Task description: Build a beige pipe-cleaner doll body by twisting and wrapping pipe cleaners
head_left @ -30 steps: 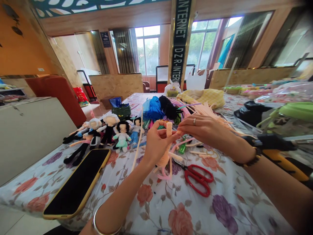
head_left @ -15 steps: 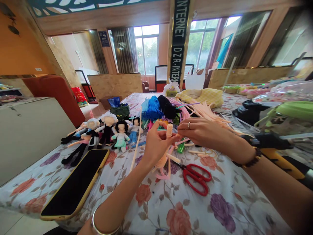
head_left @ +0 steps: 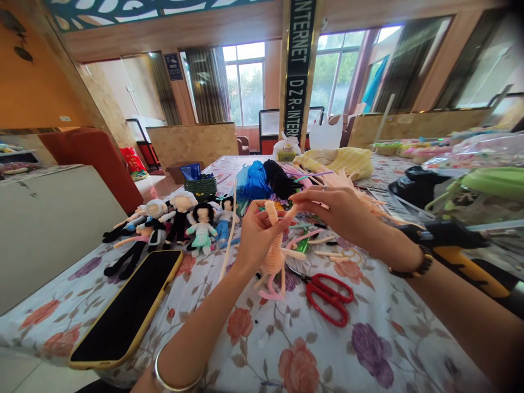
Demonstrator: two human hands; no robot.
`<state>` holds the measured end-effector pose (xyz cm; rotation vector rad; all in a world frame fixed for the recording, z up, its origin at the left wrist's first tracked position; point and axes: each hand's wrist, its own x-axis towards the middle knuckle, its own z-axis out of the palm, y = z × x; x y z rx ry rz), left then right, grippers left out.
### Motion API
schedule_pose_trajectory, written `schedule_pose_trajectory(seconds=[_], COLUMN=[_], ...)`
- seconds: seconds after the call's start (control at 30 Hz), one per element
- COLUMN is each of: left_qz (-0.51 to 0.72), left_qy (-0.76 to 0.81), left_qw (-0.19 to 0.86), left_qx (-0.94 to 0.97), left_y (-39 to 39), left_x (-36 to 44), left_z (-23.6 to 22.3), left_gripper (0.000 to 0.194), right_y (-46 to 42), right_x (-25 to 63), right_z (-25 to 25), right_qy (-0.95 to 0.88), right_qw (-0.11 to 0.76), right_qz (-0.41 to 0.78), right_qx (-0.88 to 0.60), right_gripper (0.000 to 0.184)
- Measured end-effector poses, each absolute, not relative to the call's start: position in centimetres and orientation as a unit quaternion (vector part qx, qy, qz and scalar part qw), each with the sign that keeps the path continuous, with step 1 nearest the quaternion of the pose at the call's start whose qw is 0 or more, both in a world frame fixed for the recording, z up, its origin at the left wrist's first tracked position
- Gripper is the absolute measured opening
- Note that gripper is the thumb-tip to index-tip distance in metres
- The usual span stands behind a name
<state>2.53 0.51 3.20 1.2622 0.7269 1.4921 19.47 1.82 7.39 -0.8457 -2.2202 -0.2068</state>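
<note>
My left hand (head_left: 256, 236) is closed around a peach pipe-cleaner doll body (head_left: 273, 256), held upright above the flowered tablecloth (head_left: 286, 349). Its wound head sticks up past my fingers and its thin legs hang below. My right hand (head_left: 335, 210) pinches a peach pipe-cleaner strand (head_left: 289, 213) that runs to the doll's head. A long pale pipe cleaner (head_left: 230, 232) stands slanted beside my left hand.
Red scissors (head_left: 329, 295) lie just below my hands. A phone in a yellow case (head_left: 126, 308) lies at the left. Several finished dolls (head_left: 180, 221) rest behind it. Bundles of coloured pipe cleaners (head_left: 266, 183) lie further back. A glue gun (head_left: 462, 245) sits at the right.
My right hand has risen and drawn the strand up and to the right. The doll's head has tilted left in my left hand.
</note>
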Motion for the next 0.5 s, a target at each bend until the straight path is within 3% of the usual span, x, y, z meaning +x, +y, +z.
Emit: schedule_pose_trajectory(seconds=[0.1,0.3,0.5], left_qz=[0.626,0.608,0.618], left_qy=[0.301,0.329,0.333], left_qw=[0.5,0.511,0.485], left_qx=[0.516,0.511,0.522], left_y=[0.53,0.63,0.58], left_x=[2.45,2.59,2.8], left_z=[3.2,2.88,2.75], left_gripper=[0.038,0.03,0.023], right_y=[1.73,1.64,1.1], right_x=[19.26,18.97,18.43], right_z=[7.42,7.17,6.99], right_qy=[-0.833,-0.822,-0.819], right_qw=[0.386,0.402,0.401], right_qz=[-0.014,0.089,0.064], right_qx=[-0.397,-0.394,-0.406], right_gripper=[0.017,0.012,0.016])
